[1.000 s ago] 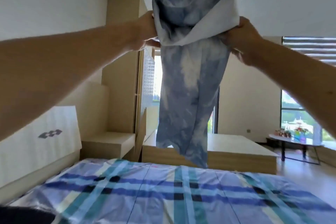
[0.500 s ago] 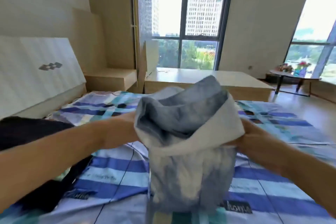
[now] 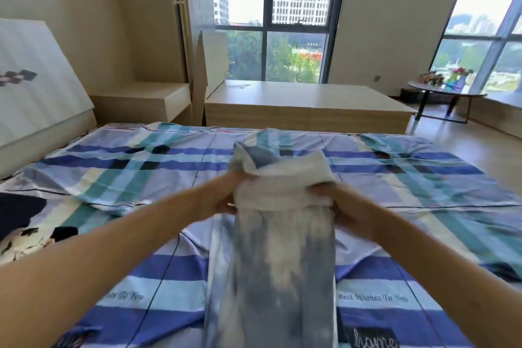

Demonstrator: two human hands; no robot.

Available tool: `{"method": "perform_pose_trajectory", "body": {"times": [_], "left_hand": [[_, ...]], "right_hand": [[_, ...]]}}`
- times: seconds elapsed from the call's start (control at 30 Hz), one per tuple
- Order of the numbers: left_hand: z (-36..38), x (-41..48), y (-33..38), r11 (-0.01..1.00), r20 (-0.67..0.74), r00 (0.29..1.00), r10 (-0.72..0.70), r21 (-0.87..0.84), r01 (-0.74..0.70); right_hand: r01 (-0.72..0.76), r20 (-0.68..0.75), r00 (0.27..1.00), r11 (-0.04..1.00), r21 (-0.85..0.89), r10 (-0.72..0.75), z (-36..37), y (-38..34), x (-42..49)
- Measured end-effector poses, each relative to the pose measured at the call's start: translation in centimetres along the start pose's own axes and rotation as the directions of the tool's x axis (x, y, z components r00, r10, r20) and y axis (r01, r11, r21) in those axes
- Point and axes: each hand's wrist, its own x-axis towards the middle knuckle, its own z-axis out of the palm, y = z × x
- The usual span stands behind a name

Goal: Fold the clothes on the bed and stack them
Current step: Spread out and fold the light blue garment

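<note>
A blue-and-white tie-dye garment [image 3: 276, 257] stretches from my hands down toward me over the plaid bed sheet [image 3: 141, 167]. Its white waistband end [image 3: 285, 181] is bunched up between both hands. My left hand [image 3: 226, 198] grips the garment's left edge, and my right hand [image 3: 336, 200] grips its right edge. The lower part of the garment is motion-blurred and runs off the bottom of the frame.
A dark garment with a black-and-white pattern [image 3: 25, 223] lies at the bed's left edge. A white headboard [image 3: 36, 76] stands to the left. Beyond the bed are a low wooden platform [image 3: 305, 104], a bedside shelf [image 3: 141, 99] and a small round table [image 3: 443, 87].
Both hands brought the garment down from high in the air to the bed; it now lies stretched over the sheet toward me.
</note>
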Motion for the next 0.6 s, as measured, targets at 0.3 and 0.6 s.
{"method": "perform_pose_trajectory", "body": {"times": [0.3,0.6], "left_hand": [[2.9,6.6,-10.0,0.457,0.165,0.974,0.152,0.863,-0.218],[6.3,-2.3,-22.9,0.174,0.320,0.947,0.006,0.933,-0.316]], "right_hand": [[0.024,-0.056,0.994,0.703,-0.711,-0.090,1.7,9.3,6.6],[0.309,0.318,0.943,0.092,-0.947,0.098,4.6,20.9,-3.4]]}}
